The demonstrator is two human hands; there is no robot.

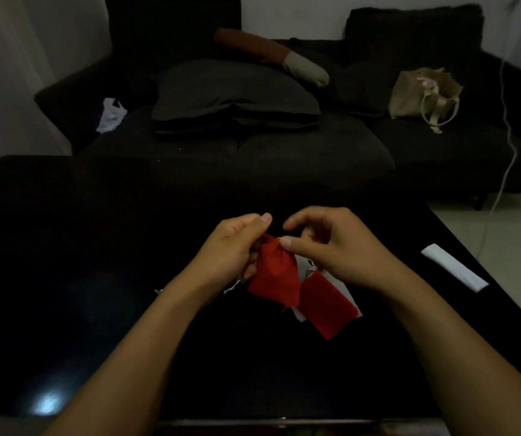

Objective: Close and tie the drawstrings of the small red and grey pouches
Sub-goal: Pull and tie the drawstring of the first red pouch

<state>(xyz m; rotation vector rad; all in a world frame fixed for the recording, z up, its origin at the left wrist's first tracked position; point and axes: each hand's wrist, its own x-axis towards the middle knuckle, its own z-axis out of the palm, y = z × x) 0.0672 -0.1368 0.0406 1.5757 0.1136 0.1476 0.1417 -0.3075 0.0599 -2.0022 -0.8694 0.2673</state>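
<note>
The red pouch [273, 273] hangs above the counter [95, 262], its neck gathered between my hands; I judge the knot unfinished. A second red pouch [327, 305] lies flat beneath, untied. My left hand [237, 243] pinches the neck; my right hand [331, 243] fingers curl together at the string, too dim to see.

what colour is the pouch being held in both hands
Red, plain with no pattern; the held pouch shows in the head view.
</note>
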